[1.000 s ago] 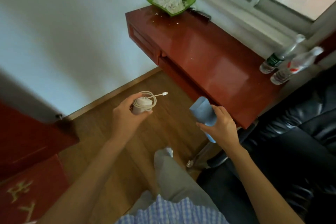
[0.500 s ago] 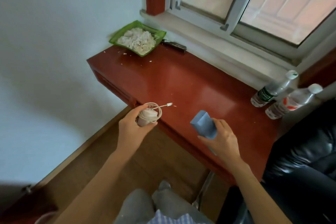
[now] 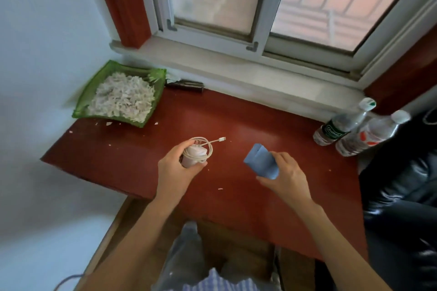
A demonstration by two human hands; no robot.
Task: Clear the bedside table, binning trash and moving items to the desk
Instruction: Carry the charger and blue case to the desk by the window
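My left hand grips a white charger with its coiled white cable; the cable's plug end sticks out to the right. In my right hand is a folded blue object, held upright by its lower end. Both hands hover over the middle of the red wooden desk under the window, roughly level with each other and a hand's width apart.
A green tray heaped with white scraps sits at the desk's back left, a dark object beside it. Two plastic bottles stand at the right end. A black leather chair borders the right. White crumbs dot the desk.
I have stepped up to the desk: both hands, holding the same items, moved from over the floor to above the desk top, and the view tilted up toward the window.
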